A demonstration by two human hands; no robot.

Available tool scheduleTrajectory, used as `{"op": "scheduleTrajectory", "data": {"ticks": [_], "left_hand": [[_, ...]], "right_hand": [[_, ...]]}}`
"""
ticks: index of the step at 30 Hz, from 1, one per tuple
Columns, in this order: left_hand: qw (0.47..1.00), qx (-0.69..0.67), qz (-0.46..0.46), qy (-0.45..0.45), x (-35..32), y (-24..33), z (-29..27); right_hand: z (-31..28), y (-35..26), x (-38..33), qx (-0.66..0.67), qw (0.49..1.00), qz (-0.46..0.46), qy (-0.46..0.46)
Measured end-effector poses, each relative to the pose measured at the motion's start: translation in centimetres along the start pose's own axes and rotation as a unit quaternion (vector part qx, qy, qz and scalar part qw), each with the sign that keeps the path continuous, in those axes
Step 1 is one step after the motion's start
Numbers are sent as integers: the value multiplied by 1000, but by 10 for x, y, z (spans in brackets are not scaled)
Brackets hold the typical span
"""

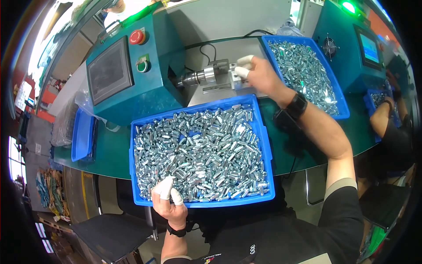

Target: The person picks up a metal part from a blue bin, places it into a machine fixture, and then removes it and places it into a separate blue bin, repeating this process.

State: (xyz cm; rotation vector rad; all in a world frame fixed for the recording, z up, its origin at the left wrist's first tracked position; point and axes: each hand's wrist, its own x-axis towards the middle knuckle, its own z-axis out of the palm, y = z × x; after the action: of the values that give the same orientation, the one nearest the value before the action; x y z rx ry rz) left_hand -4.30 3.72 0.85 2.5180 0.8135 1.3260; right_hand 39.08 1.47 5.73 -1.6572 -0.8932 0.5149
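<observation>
My left hand (169,204), with white finger cots on, is over the near left rim of a blue tray (202,204). Its fingers curl together among small hexagonal metal pieces (198,154) that fill this tray; what lies between the fingertips is too small to tell. My right hand (263,75) reaches across to a metal fixture block (235,78) beside a machine's steel spindle (198,78). Thumb and finger, also in white cots, are apart next to the block, and I see nothing between them.
A green machine (154,94) with a dark screen and red knob (137,37) stands behind the tray. At right sit a second blue tray (343,110) of metal pieces and another green machine (338,44). An upright blue tray (81,136) is left. Another person's arm (381,116) shows far right.
</observation>
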Motion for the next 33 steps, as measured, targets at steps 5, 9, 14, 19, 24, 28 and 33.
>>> {"op": "scheduleTrajectory", "data": {"ticks": [5, 9, 14, 19, 24, 28, 33], "left_hand": [[1000, -10, 16, 18, 2, -2, 1], [999, -9, 19, 25, -2, -1, 3], [999, -20, 10, 31, -5, -3, 2], [1000, -16, 12, 24, -3, -5, -1], [999, -38, 16, 28, 0, -3, 3], [999, -40, 7, 23, -6, -7, 3], [999, -46, 0, 20, -6, -5, 4]], "right_hand": [[4, -23, 9, -283, 951, -121, 37], [16, -50, 17, -500, 854, -145, -5], [-2, -56, 21, -559, 816, -148, -3], [-89, -39, 1, -646, 762, -33, 19], [-111, -32, -51, -585, 793, -170, 3], [-25, -24, -79, -336, 855, -327, -222], [12, -22, -89, -467, 747, -326, -343]]}}
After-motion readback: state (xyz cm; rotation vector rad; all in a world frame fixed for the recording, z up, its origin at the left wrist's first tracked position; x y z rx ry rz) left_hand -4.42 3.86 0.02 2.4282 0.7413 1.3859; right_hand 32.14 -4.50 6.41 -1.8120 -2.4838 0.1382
